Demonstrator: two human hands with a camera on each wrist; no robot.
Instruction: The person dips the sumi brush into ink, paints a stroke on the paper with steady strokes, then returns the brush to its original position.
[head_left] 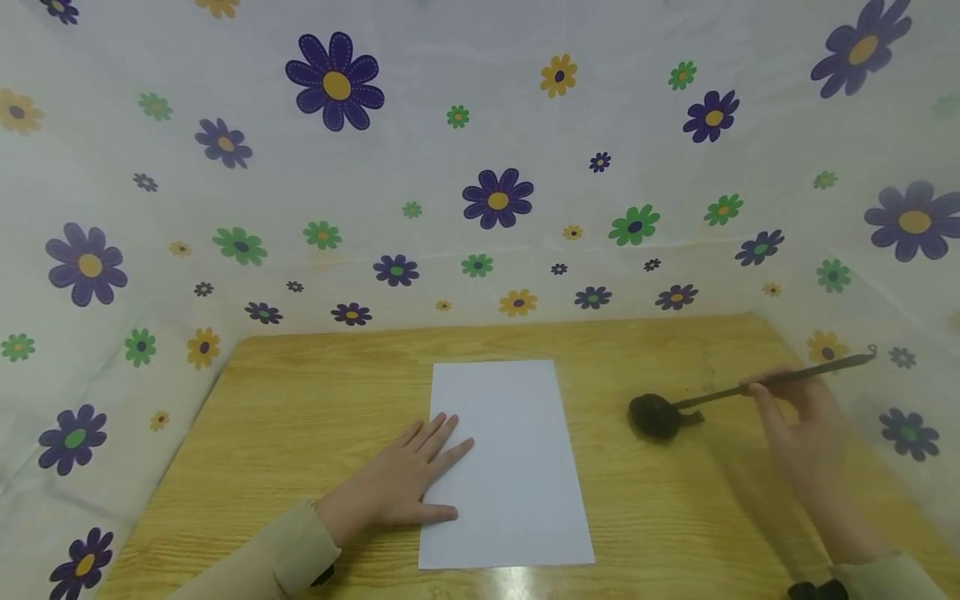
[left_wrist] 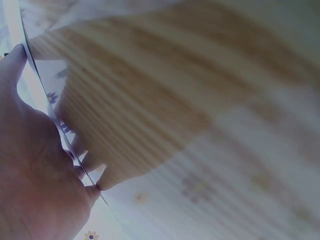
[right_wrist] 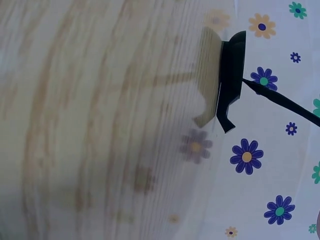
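My left hand (head_left: 397, 479) lies with fingers spread over the left edge of a white sheet of paper (head_left: 517, 467) in the head view. The left wrist view shows that same hand (left_wrist: 37, 165) from behind, fingertips along the sheet's edge. On the right, my right hand (head_left: 806, 442) pinches the long thin handle of a black ladle (head_left: 654, 417). Its round bowl hangs low over the table, left of the hand, with a short bent piece sticking out. The right wrist view has the ladle (right_wrist: 231, 70) side-on, close to its reflection on the tabletop.
The glossy wood-grain table (head_left: 315, 392) carries the sheet near its middle. A white cloth with purple, green and yellow flowers (head_left: 498, 200) hangs behind the table and on both sides. Dark wrist gear (head_left: 817, 590) sits by the right cuff.
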